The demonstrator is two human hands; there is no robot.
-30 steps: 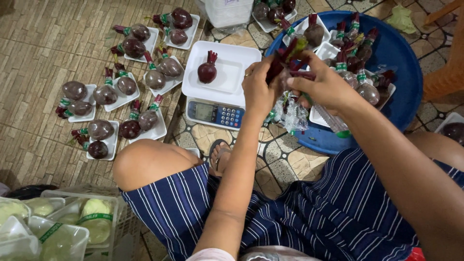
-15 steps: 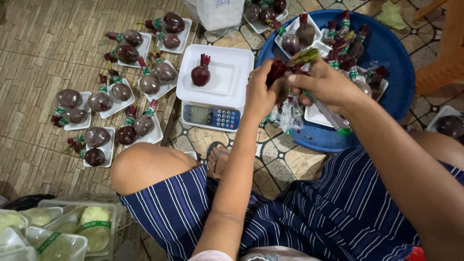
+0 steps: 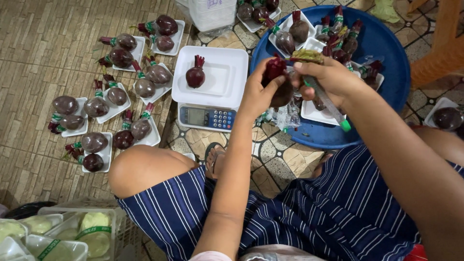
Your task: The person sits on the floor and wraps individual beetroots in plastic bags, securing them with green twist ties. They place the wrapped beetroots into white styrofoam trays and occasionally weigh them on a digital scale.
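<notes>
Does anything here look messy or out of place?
Nothing looks spilled or damaged. The wrapped beets on white trays lie on the floor in loose rows, one bare beet sits on the scale, and both the left hand and right hand hold another beet.

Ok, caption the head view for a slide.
Both hands, left hand and right hand, hold a beetroot above the blue basin, beside a scale.
</notes>
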